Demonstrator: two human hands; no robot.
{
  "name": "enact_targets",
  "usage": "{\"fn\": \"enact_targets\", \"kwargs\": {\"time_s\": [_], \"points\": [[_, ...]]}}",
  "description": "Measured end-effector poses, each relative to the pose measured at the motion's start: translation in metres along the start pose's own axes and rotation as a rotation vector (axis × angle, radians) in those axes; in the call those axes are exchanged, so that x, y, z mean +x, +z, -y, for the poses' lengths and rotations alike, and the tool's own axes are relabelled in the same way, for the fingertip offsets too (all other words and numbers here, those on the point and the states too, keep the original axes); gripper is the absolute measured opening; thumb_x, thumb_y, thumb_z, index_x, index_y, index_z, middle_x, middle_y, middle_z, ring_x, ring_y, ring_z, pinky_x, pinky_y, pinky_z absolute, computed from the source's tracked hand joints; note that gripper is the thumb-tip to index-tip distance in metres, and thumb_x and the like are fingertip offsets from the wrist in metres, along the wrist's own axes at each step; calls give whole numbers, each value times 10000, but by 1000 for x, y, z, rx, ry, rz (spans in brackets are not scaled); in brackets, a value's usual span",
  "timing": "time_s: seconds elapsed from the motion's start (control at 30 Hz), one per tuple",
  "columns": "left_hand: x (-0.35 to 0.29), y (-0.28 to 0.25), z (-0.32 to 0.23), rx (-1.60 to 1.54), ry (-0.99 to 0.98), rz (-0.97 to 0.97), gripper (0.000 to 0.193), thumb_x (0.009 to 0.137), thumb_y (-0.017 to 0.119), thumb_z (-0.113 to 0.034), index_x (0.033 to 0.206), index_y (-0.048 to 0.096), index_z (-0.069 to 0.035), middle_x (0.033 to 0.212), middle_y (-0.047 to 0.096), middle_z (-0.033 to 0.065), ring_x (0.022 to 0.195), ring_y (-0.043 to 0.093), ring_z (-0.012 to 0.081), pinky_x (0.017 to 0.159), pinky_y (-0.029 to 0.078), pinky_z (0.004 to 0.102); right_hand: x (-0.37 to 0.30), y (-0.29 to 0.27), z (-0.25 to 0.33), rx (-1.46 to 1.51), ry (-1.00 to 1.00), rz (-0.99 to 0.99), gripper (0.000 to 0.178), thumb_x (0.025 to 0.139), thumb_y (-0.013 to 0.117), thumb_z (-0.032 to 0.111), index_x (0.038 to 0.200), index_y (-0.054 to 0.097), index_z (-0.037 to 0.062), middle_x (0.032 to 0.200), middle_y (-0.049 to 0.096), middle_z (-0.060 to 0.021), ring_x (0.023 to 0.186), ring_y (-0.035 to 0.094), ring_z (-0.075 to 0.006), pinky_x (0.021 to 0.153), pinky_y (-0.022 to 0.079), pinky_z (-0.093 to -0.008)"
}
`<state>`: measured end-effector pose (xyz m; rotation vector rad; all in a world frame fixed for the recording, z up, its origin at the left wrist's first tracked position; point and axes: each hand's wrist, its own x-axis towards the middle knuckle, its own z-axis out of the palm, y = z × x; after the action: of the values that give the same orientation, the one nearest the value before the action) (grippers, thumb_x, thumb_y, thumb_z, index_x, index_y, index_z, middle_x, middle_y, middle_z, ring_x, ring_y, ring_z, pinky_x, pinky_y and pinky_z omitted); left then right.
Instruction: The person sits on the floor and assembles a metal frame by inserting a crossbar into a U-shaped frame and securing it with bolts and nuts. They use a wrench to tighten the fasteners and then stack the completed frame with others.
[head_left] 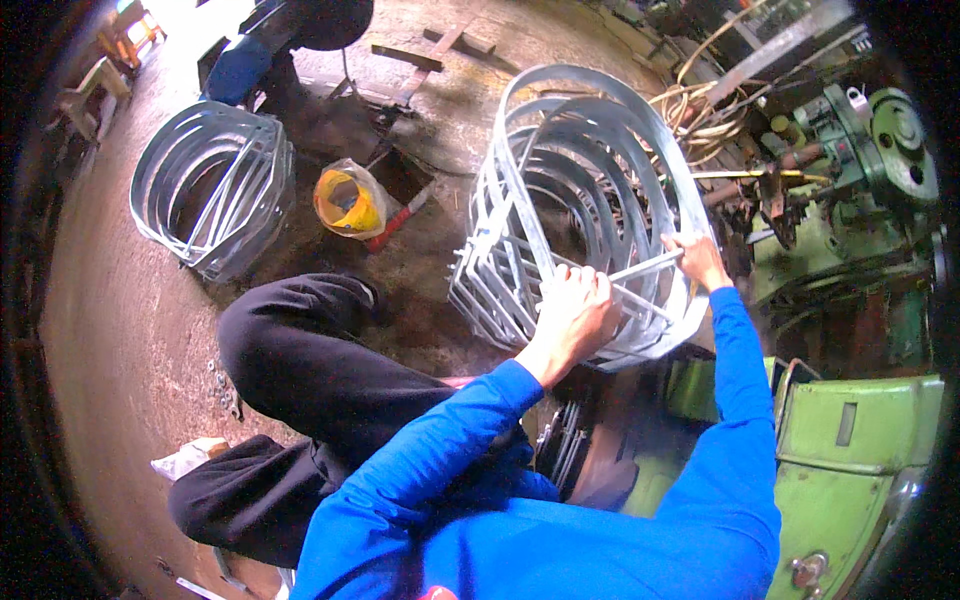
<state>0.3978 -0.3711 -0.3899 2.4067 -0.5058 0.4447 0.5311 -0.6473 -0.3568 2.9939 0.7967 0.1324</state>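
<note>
A tall stack of galvanised metal hoops [580, 75], each with straight metal strips across it, stands tilted in front of me. A straight pale metal bar [645, 268] runs between my hands across the near side of the top hoop. My left hand [575, 315] is closed round its left end, fingers curled over it, and hides what lies underneath. At the bar's other end my right hand [698, 260] is closed on it, close beside the hoop's right rim. Whether the bar is fixed to the hoop I cannot tell.
Another stack of metal hoops [160, 150] stands on the floor at the left. Between the stacks sits a yellow bucket [350, 205] by a red-handled tool [400, 220]. Green machinery [850, 150] and a green cabinet [840, 430] line the right. Black-trousered legs [300, 340] extend left.
</note>
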Motion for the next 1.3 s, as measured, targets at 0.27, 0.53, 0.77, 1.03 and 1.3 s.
{"fn": "enact_targets", "kwargs": {"time_s": [0.27, 0.53, 0.77, 1.03, 1.3], "points": [[-2, -5, 5, -138, 31, -46, 422, 758, 570, -383, 778, 592, 38, 719, 587, 184, 692, 561, 291, 743, 375, 389, -11, 2, 8, 76, 31, -34, 294, 862, 534, 318, 739, 635, 71, 615, 567, -191, 584, 567, -371, 514, 418, -442], [7, 4, 2, -67, 32, 2, 408, 754, 572, -398, 819, 605, 4, 784, 591, 143, 770, 561, 271, 757, 384, 377, -11, -9, 5, 3, 72, 34, 370, 875, 491, 375, 760, 638, 56, 654, 561, -214, 611, 554, -404, 535, 412, -459], [-29, -59, 22, -192, 70, -256, 211, 688, 608, -225, 780, 551, -44, 832, 518, 103, 835, 497, 257, 742, 408, 359, 16, -51, 29, -79, -166, 318, 533, 628, 752, 326, 1034, 551, 46, 1044, 580, -171, 985, 544, -342, 855, 437, -408], [-200, -293, 82, -34, -438, -468, 344, 747, 675, -241, 1003, 575, -34, 894, 603, 145, 829, 583, 309, 742, 482, 373, 130, -149, 236, 336, -254, 461, 347, 766, 647, 164, 1069, 516, 55, 985, 603, -80, 951, 565, -191, 805, 425, -325], [-490, -390, -2, 561, -1305, -1312, 196, 838, 611, -145, 955, 606, 12, 837, 636, 126, 766, 632, 196, 677, 494, 295, 207, -143, 437, 360, -777, 170, 93, 860, 564, 91, 876, 546, 1, 782, 572, -62, 730, 542, -120, 646, 444, -246]]}}
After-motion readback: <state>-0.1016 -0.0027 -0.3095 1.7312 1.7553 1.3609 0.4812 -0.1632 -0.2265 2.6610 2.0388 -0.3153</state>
